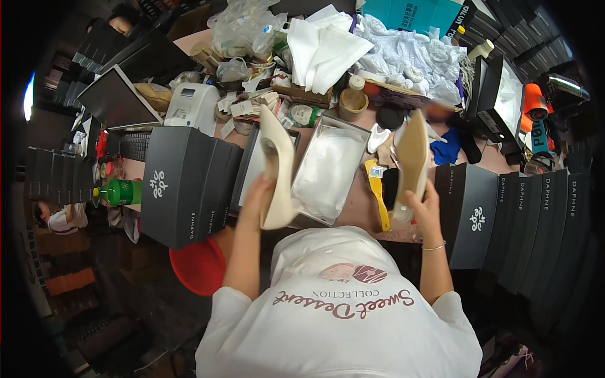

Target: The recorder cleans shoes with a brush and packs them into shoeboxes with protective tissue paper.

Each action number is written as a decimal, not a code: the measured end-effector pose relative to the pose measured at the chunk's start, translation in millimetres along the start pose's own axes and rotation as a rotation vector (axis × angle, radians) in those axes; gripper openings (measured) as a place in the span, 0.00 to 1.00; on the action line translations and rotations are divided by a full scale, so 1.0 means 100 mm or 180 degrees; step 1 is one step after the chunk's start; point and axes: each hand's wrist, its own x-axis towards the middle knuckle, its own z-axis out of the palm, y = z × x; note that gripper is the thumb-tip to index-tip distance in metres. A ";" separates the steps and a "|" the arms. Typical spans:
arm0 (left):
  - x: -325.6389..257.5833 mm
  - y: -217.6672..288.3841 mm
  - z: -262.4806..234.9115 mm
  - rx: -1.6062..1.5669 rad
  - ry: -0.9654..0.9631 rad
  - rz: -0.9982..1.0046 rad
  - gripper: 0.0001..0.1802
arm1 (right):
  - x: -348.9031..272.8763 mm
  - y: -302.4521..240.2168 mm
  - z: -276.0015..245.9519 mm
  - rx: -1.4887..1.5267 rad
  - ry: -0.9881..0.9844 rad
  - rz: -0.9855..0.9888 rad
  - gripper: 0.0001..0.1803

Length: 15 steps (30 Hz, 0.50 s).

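My left hand is closed around a cream pointed-toe high-heeled shoe, held upright with its toe pointing away and its inside partly showing. In my right hand is a matching cream shoe, turned so that its tan sole faces up. Some of the fingers are hidden behind both shoes. Between the two, an open grey shoe box lies on the table with white tissue paper inside. A yellow-handled brush lies just left of the right-hand shoe.
Dark grey shoe boxes stand at the left and right. White paper sheets, crumpled tissue, a white label printer and a jar crowd the back. A red bin sits below the left edge.
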 end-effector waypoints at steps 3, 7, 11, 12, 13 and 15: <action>0.31 0.12 -0.66 0.1531 0.0492 0.0574 0.19 | 0.19 0.37 -0.62 -0.2117 0.0747 0.0019 0.14; 0.44 0.06 -0.69 0.4442 0.1212 0.1667 0.26 | 0.42 0.78 -0.60 -0.3183 0.0838 -0.1185 0.25; 0.25 -0.06 0.08 0.3871 -0.0586 0.1205 0.21 | 0.49 0.05 0.68 -0.1795 -0.0595 -0.1406 0.35; 0.31 -0.27 0.10 0.3442 -0.0530 0.1072 0.17 | 0.48 -0.04 1.05 -0.2060 -0.0913 -0.1772 0.36; 0.36 -0.37 0.18 0.3229 -0.0356 0.1000 0.16 | 0.47 -0.06 1.37 -0.2333 -0.1218 -0.2111 0.38; 0.41 -0.50 0.26 0.3450 -0.0002 0.1408 0.17 | 0.45 -0.01 1.78 -0.3591 -0.2171 -0.1742 0.29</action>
